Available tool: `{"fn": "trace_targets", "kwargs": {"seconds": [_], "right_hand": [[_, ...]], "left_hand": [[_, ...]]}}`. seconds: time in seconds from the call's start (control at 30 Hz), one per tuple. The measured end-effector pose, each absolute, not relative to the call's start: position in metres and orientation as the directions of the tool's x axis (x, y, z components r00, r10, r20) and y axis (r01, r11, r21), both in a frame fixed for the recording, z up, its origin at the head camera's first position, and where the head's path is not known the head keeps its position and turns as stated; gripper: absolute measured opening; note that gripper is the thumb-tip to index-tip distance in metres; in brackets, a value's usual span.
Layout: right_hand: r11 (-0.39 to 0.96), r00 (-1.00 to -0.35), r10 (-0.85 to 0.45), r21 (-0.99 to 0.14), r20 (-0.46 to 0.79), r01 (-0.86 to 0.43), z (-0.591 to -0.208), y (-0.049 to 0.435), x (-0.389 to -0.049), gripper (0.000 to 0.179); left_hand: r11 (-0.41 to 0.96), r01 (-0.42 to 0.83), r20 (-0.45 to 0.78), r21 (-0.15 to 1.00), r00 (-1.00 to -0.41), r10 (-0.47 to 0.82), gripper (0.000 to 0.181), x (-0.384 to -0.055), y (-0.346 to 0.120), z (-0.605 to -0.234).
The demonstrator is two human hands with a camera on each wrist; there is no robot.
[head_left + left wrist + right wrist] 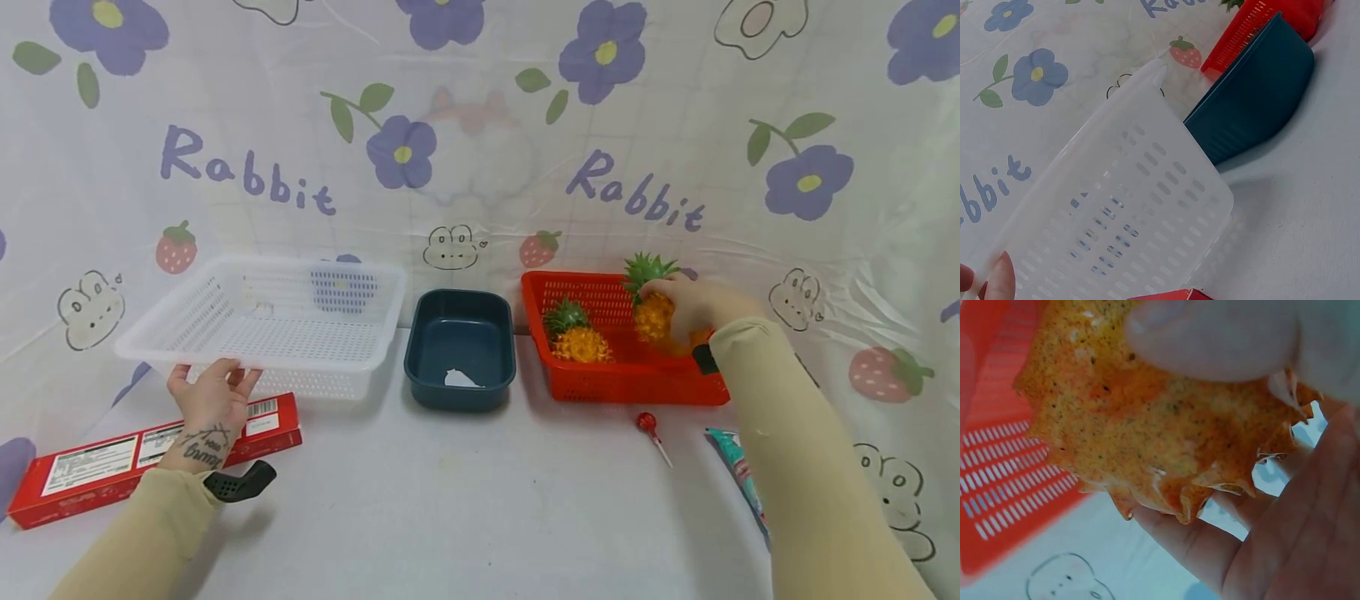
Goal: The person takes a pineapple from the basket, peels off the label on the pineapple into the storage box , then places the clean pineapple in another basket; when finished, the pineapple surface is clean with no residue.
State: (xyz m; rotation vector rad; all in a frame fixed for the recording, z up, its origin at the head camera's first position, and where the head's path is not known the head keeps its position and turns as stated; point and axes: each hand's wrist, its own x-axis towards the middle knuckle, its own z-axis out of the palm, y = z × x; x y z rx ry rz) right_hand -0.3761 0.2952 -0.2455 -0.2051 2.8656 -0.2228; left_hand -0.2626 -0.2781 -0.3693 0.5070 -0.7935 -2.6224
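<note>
My left hand (213,395) pinches the front rim of a white plastic basket (352,382); in the left wrist view the fingertips (1001,278) show at that rim, low at the left edge. Inside the basket only the slotted floor and walls show. My right hand (693,307) grips an orange-yellow pineapple (654,318) with a green crown, over the right part of a red basket (637,390). Close up in the right wrist view, the thumb lies across the pineapple's spiky, speckled body (1147,437) and the fingers curl beneath it. A second pineapple (582,343) lies in the red basket's left side.
Between the baskets stands a dark blue bin (459,398) with a white patch inside. A long red box (90,475) lies under my left forearm. Before the red basket are a red lollipop (648,423) and a teal packet (731,458), partly behind my right sleeve. A patterned curtain hangs behind.
</note>
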Motion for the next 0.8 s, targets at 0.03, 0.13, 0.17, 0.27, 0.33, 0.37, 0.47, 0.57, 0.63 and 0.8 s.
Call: {"fn": "trace_targets", "kwargs": {"seconds": [0.03, 0.13, 0.17, 0.27, 0.33, 0.37, 0.47, 0.57, 0.63, 0.8], "right_hand": [[0.978, -0.952, -0.152, -0.180, -0.264, -0.107, -0.249, 0.295, -0.376, 0.092], [0.973, -0.944, -0.143, -0.217, -0.296, -0.079, -0.258, 0.295, -0.379, 0.091], [0.971, -0.942, -0.142, -0.228, -0.305, -0.073, -0.261, 0.296, -0.380, 0.091], [0.966, -0.934, -0.135, -0.253, -0.332, -0.050, -0.266, 0.296, -0.382, 0.090], [0.963, -0.928, -0.141, -0.266, -0.345, -0.048, -0.269, 0.297, -0.384, 0.089], [0.961, -0.926, -0.140, -0.272, -0.350, -0.043, -0.270, 0.297, -0.385, 0.088], [0.956, -0.920, -0.158, -0.288, -0.360, -0.051, -0.272, 0.297, -0.386, 0.087], [0.952, -0.911, -0.169, -0.301, -0.376, -0.053, -0.275, 0.296, -0.388, 0.086], [0.951, -0.906, -0.187, -0.302, -0.379, -0.070, -0.276, 0.296, -0.389, 0.083], [0.940, -0.915, -0.246, -0.310, -0.321, -0.144, -0.275, 0.296, -0.392, 0.071]], "left_hand": [[-0.779, 0.226, -0.236, 0.585, -0.872, -0.430, 0.073, -0.262, -0.278, -0.370], [-0.774, 0.225, -0.243, 0.592, -0.866, -0.438, 0.073, -0.262, -0.278, -0.370], [-0.772, 0.224, -0.244, 0.595, -0.864, -0.440, 0.073, -0.262, -0.278, -0.370], [-0.767, 0.224, -0.244, 0.601, -0.863, -0.443, 0.074, -0.262, -0.277, -0.370], [-0.767, 0.225, -0.243, 0.601, -0.863, -0.443, 0.073, -0.261, -0.277, -0.370], [-0.767, 0.225, -0.244, 0.601, -0.863, -0.443, 0.073, -0.261, -0.277, -0.369], [-0.767, 0.230, -0.241, 0.599, -0.862, -0.446, 0.073, -0.262, -0.277, -0.369], [-0.770, 0.233, -0.239, 0.594, -0.863, -0.445, 0.073, -0.261, -0.277, -0.369], [-0.773, 0.232, -0.240, 0.590, -0.864, -0.443, 0.073, -0.261, -0.278, -0.369], [-0.780, 0.229, -0.241, 0.583, -0.868, -0.435, 0.073, -0.261, -0.278, -0.368]]}}
